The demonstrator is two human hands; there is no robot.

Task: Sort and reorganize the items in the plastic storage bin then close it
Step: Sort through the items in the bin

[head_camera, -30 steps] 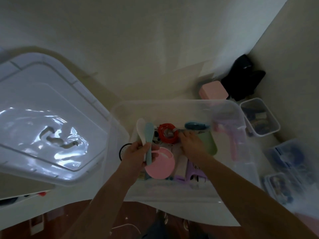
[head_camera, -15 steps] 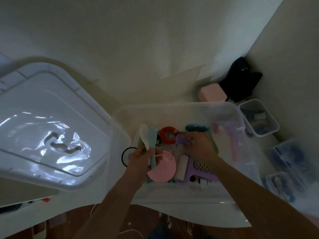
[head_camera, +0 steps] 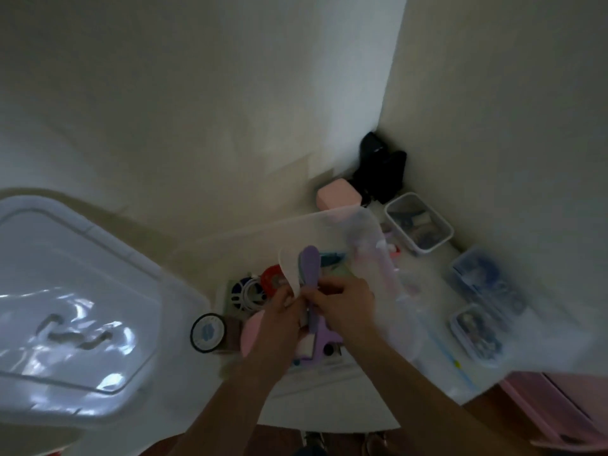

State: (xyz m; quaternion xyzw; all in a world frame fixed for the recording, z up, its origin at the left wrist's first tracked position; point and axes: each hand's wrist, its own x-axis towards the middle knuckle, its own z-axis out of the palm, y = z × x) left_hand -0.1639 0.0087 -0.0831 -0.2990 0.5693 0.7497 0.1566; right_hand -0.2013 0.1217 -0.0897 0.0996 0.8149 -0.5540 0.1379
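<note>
Here both hands meet above the storage bin [head_camera: 362, 222]: left hand [head_camera: 279, 311] clamped on white spoon [head_camera: 289, 268], right hand [head_camera: 342, 301] pinching purple spoon [head_camera: 309, 268], likely bundling them together.

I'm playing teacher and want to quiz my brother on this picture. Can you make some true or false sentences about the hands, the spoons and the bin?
1. Both hands hold spoons above the bin. True: left hand, right hand.
2. The purple spoon is there. True.
3. The bin's lid is on it. False: it lies off to the left.
4. The red coil lies outside the bin. False: inside.
5. A pink box sits behind the bin. True.
</note>
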